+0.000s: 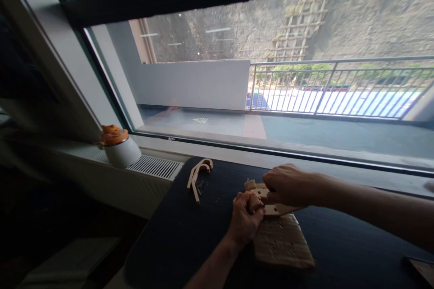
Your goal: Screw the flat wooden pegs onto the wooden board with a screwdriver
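My left hand (pixel 244 219) is closed round a small pale wooden piece (pixel 253 202) on the dark table (pixel 183 244). My right hand (pixel 286 184) reaches in from the right and grips a flat wooden part (pixel 276 209) lying next to it; the fingers curl over the part's top. Both hands press together over these wooden pieces. Under them lies a tan sheet (pixel 281 244), like sandpaper or thin board. Two curved wooden hook-shaped pieces (pixel 197 175) rest apart on the table to the left, near its far edge.
A white pot with an orange lid (pixel 118 146) stands on the windowsill at left, beside a vent grille (pixel 154 167). A large window (pixel 271 76) behind the table shows a balcony railing and wall. The corner of a flat object (pixel 422 268) lies at the table's right edge.
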Demonstrator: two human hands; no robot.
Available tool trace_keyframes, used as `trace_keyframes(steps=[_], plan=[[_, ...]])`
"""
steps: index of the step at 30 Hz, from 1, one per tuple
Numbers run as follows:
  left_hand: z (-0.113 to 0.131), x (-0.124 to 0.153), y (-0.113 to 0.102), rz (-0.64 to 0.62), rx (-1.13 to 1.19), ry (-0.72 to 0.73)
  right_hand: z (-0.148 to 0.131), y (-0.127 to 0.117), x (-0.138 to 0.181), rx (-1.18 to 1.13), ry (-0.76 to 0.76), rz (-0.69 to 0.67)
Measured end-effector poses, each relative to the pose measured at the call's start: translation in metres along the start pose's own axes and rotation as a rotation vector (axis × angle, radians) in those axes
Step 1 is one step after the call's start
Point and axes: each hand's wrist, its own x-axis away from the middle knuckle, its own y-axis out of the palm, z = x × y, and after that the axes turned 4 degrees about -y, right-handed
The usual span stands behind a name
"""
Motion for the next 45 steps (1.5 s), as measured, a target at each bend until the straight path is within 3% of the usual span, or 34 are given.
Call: trace_keyframes(steps=[8,15,22,32,36,45], plan=[[0.001,0.001,0.0,-0.004,0.005,-0.03,0.002,-0.001,-0.004,0.041,-0.185,0.015],[-0.001,0.002,0.001,0.003,0.015,-0.034,-0.003,0.004,-0.002,0.118,-0.097,0.0],[-0.001,0.001,0.001,-0.001,0.029,-0.01,0.002,0.003,-0.005,0.191,-0.236,0.031],[-0.003,0.002,0.0,0.0,0.008,-0.009,-0.006,0.004,-0.001,0.152,-0.134,-0.018],[-0.003,0.002,0.001,0.0,0.024,-0.017,-0.004,0.001,-0.002,0.155,-0.194,-0.011],[0.002,0.0,-0.015,-0.187,0.009,0.072,-0.002,0.008,-0.009,0.166,-0.218,0.063]])
